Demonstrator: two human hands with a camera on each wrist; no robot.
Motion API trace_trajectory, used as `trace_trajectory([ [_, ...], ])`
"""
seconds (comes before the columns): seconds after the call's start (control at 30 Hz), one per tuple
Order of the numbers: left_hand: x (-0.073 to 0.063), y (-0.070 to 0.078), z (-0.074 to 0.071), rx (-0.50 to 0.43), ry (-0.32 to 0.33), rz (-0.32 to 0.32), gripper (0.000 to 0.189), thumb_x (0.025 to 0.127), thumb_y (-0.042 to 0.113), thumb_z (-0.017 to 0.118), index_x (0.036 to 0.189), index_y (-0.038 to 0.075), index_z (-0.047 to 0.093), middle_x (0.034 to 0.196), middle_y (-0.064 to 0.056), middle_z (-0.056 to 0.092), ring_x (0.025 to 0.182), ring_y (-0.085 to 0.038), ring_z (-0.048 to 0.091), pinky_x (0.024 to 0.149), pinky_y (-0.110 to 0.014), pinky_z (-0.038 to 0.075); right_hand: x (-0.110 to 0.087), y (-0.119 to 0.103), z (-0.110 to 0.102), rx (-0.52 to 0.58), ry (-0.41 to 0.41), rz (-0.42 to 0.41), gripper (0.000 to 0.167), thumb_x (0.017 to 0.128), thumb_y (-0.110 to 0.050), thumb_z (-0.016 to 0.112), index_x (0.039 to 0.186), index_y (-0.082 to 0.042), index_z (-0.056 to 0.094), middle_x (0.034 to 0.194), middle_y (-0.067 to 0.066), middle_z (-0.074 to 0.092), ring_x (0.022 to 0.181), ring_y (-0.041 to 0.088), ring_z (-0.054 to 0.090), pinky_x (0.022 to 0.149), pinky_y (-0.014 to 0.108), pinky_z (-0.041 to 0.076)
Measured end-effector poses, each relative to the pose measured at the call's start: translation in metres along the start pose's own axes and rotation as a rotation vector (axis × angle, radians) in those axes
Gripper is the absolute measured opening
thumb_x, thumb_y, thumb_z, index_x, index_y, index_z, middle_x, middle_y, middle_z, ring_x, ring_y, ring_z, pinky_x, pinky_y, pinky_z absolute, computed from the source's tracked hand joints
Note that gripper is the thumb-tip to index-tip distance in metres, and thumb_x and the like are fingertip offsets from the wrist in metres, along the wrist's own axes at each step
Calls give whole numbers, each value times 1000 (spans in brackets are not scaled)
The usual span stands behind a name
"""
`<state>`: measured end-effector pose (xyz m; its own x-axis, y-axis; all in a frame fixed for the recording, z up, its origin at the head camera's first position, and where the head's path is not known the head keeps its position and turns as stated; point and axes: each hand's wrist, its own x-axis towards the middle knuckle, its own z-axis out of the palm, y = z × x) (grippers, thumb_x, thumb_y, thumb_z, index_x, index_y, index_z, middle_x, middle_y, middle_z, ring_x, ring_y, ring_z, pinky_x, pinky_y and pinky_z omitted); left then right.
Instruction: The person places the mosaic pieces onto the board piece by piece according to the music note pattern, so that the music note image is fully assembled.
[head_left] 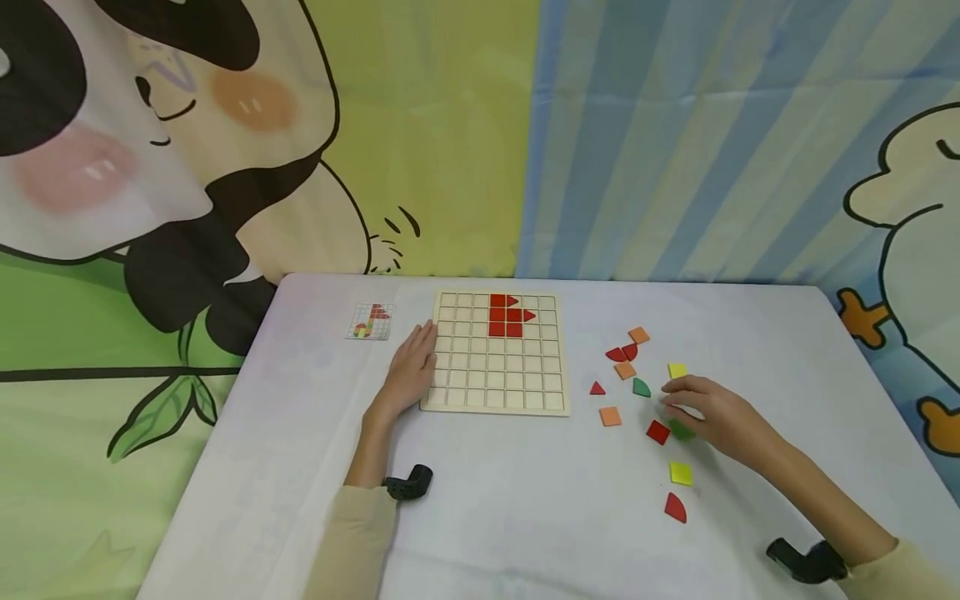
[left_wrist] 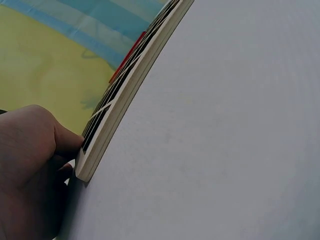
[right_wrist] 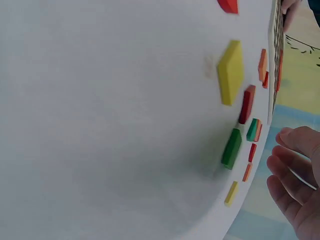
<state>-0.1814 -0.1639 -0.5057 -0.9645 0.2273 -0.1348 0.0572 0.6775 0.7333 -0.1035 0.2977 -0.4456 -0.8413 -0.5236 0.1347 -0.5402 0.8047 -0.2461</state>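
My left hand (head_left: pixel 410 371) rests along the left edge of a pale wooden grid board (head_left: pixel 495 375), its thumb touching the rim in the left wrist view. Red squares (head_left: pixel 497 315) and two red triangles (head_left: pixel 529 316) lie in the board's upper cells. Over the loose pieces hovers my right hand (head_left: pixel 712 412), fingers loosely bent with nothing between them. Below it a green piece (head_left: pixel 681 430) is partly covered. Close by its fingertips lie a yellow square (head_left: pixel 677 370) and a green quarter-circle (head_left: pixel 641 387); a red square (head_left: pixel 657 432) is just to the left.
A small pattern card (head_left: pixel 370 321) lies left of the board. Orange squares (head_left: pixel 611 416), a red triangle (head_left: pixel 597 388) and red quarter-circles (head_left: pixel 615 354) are scattered right of it. Nearer the front are another yellow square (head_left: pixel 681 473) and red quarter-circle (head_left: pixel 676 507). A printed cloth (head_left: pixel 435 167) hangs behind.
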Motion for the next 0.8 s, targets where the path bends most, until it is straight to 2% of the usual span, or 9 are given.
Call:
trace_trajectory([
  [0.13, 0, 0, 0, 6, -1, -6, 58, 110, 15, 34, 164, 2, 19, 175, -11, 10, 163, -31, 0, 131, -53, 0, -10, -5, 4, -37, -20, -32, 25, 73, -9, 92, 96, -11, 83, 102, 1, 74, 97, 26, 70, 77, 38, 64],
  [0.37, 0, 0, 0, -8, -3, -7, 58, 110, 16, 34, 164, 2, 19, 175, -11, 10, 163, -30, 0, 131, -54, -1, -15, -12, 12, -40, -121, 18, 19, 75, -19, 92, 92, -14, 84, 98, -3, 75, 93, 21, 69, 77, 33, 64],
  [0.67, 0, -1, -1, -13, 2, -8, 58, 110, 16, 34, 164, 3, 19, 175, -9, 10, 163, -30, 0, 131, -53, -1, -18, -21, 22, -85, -30, -3, 19, 71, -15, 95, 77, -18, 77, 90, -2, 73, 90, 21, 66, 72, 30, 63],
  [0.8, 1, -1, 1, -18, 8, -6, 58, 110, 16, 34, 164, 2, 19, 175, -10, 10, 163, -30, 0, 131, -54, -1, -12, -22, 19, -58, -33, 22, 19, 72, -11, 94, 80, -15, 77, 91, 0, 74, 91, 24, 67, 72, 33, 64],
])
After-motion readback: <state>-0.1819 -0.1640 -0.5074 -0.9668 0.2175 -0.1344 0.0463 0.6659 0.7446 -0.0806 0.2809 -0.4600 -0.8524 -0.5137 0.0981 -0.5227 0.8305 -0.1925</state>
